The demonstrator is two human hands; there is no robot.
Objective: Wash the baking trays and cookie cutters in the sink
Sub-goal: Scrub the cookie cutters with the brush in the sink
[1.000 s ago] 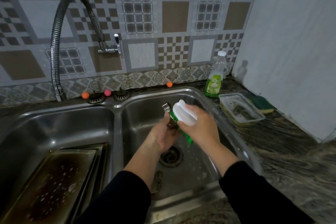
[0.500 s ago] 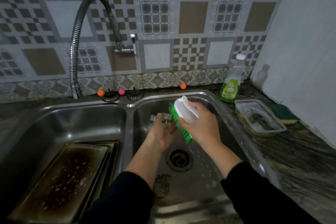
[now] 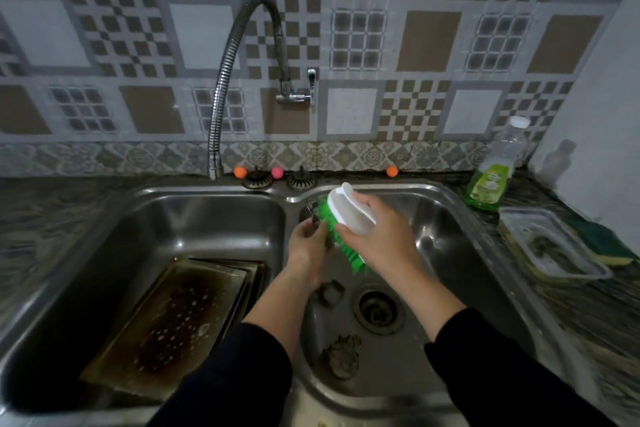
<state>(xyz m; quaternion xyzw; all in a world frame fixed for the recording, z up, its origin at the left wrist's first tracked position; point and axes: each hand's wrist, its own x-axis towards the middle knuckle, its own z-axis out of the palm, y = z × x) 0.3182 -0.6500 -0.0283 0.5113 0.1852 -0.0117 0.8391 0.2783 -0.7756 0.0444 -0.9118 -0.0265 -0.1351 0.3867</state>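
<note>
A head-worn camera looks down into a double-bowl stainless steel sink point(image 3: 460, 218). Over its right bowl, the person's left hand point(image 3: 308, 246) pinches a small metal cookie cutter point(image 3: 313, 213) between curled fingers and thumb; only its top edge shows above the hand. The right hand point(image 3: 377, 236) is wrapped around the white plastic handle of a scrubbing brush with green bristles point(image 3: 346, 229), and the bristles press against the cutter.

On the floor of the right bowl, two more small metal cutters wait: one point(image 3: 330, 293) just left of the round drain point(image 3: 378, 308), another point(image 3: 343, 355) nearer the camera. In the left bowl, a stack of dark, burnt rectangular baking trays point(image 3: 180, 315) lies leaning, speckled with white droplets or foam.

Behind the sink, a flexible chrome tap point(image 3: 235, 55) arches from the tiled wall; no water is seen running. To the right of the sink stand a clear bottle of green dish liquid point(image 3: 491, 180) and a clear plastic tub point(image 3: 550, 246), with a green and yellow sponge point(image 3: 609, 246) beside it.

The cutter is probably light, stiff and thin-walled, slippery when soapy, with edges that could bite; holding it by its outer band looks safest. The trays look heavier and rigid, best lifted by a rim with both hands.
</note>
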